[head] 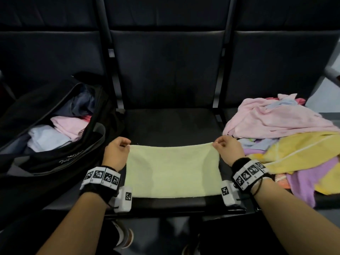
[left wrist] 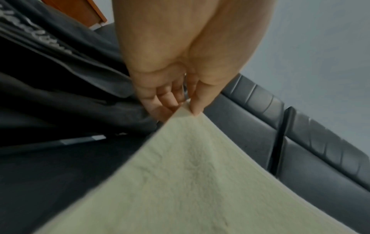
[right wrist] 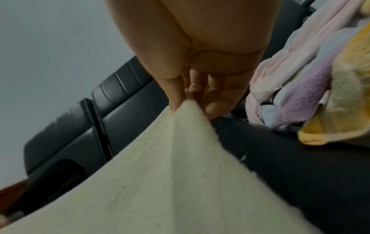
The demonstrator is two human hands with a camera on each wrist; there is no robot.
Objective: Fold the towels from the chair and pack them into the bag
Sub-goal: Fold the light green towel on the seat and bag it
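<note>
1. Two shoes stand on the floor below the front edge of the seat (head: 173, 126). The left shoe (head: 127, 234) is dark with a white side and a tan sole; of the right shoe (head: 191, 249) only a pale part shows at the bottom edge.
2. A plain grey wall (left wrist: 320, 47) rises behind the backrests in both wrist views.
3. A brown wooden piece (left wrist: 80, 11) shows at the top left of the left wrist view; what it belongs to cannot be told.
4. A pale grey floor (head: 319, 92) shows at the far right of the head view.
5. A grey metal bar (head: 331, 73) juts in at the right edge, above that floor.
</note>
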